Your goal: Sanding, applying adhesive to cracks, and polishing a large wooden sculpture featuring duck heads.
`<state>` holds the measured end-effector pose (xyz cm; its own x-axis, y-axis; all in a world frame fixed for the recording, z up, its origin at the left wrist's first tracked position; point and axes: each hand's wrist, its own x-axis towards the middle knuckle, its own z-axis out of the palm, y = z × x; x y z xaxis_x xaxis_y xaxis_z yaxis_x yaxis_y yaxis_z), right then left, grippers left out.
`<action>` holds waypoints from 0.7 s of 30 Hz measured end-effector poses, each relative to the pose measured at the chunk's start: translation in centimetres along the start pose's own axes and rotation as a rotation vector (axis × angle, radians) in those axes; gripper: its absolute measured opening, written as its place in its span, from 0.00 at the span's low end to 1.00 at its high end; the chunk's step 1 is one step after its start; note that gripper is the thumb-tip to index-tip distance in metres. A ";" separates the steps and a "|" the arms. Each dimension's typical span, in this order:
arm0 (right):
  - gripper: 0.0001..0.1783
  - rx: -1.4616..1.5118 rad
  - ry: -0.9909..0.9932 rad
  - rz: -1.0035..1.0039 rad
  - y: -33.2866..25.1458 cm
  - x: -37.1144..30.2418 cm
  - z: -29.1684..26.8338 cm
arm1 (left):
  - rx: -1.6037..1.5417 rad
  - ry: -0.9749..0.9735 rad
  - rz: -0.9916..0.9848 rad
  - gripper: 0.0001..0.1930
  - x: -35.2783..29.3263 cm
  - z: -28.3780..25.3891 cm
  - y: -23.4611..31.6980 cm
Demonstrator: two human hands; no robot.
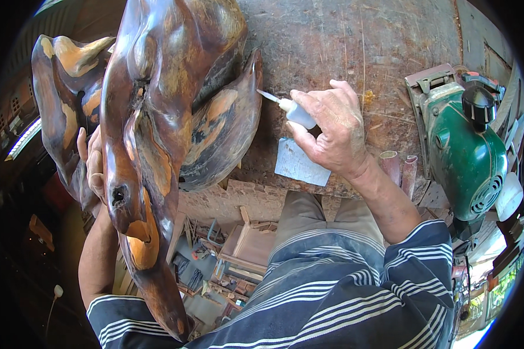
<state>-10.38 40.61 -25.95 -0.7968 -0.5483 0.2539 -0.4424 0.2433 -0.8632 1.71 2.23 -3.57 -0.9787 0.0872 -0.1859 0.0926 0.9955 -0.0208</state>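
Observation:
A large, dark, polished wood carving (pixel 157 70) with lighter tan patches and a small hole rises on the left, its lower end reaching toward my lap. My left hand (pixel 94 166) is against its left side, fingers wrapped on the wood; part of that hand is hidden behind it. Pinched in my right hand (pixel 335 125) is a small white glue bottle (pixel 300 114) with a thin pointed nozzle. The nozzle points left, its tip at or just beside the edge of the carving's curved lobe (pixel 227 125). Whether they touch, I cannot tell.
On the worn workbench (pixel 320 41), a pale sheet of sandpaper (pixel 301 163) lies below my right hand. A green power sander (pixel 466 139) stands at the right, near two small brownish rolls (pixel 391 167). Wood scraps and tools fill a lower shelf (pixel 233 262).

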 end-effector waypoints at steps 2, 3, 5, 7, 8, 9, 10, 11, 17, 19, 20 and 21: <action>0.31 -0.018 0.019 -0.005 0.3 0.1 0.2 | -0.025 0.035 0.041 0.23 0.0 0.0 -0.1; 0.31 -0.018 0.019 -0.005 0.4 0.2 0.3 | -0.052 0.072 0.082 0.23 -0.1 0.1 -0.2; 0.31 -0.049 0.018 0.004 0.6 0.5 0.4 | -0.021 0.066 0.072 0.23 -0.5 0.5 -0.8; 0.31 -0.052 0.045 -0.008 0.8 0.7 0.5 | 0.011 0.055 0.066 0.24 -0.9 0.6 -1.5; 0.31 -0.057 0.072 -0.021 0.8 0.8 0.5 | -0.065 -0.019 -0.013 0.26 -1.2 0.6 -1.9; 0.31 -0.057 0.071 -0.021 0.7 0.8 0.6 | -0.143 -0.090 -0.095 0.30 -1.3 0.6 -2.0; 0.30 -0.069 0.066 -0.009 0.7 0.9 0.6 | -0.144 -0.089 -0.096 0.30 -1.3 0.7 -2.1; 0.30 -0.081 0.062 0.004 0.6 0.8 0.6 | -0.126 -0.102 -0.107 0.33 -1.3 0.7 -2.1; 0.30 -0.047 0.006 0.020 0.2 0.2 0.2 | -0.153 -0.067 -0.079 0.37 -1.8 1.1 -2.7; 0.29 -0.021 -0.004 0.020 0.1 0.0 0.1 | -0.228 -0.044 -0.075 0.37 -1.8 1.2 -3.0; 0.29 0.006 -0.014 0.020 0.0 0.0 0.1 | -0.244 -0.030 -0.076 0.37 -2.3 1.4 -3.7; 0.29 0.007 -0.016 0.022 0.0 -0.1 0.0 | -0.263 -0.016 -0.076 0.38 -2.0 1.4 -3.5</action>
<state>-10.31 40.66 -25.99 -0.7996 -0.5556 0.2280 -0.4223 0.2501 -0.8713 3.59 -1.44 -4.45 -0.9779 0.0137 -0.2088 -0.0333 0.9749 0.2200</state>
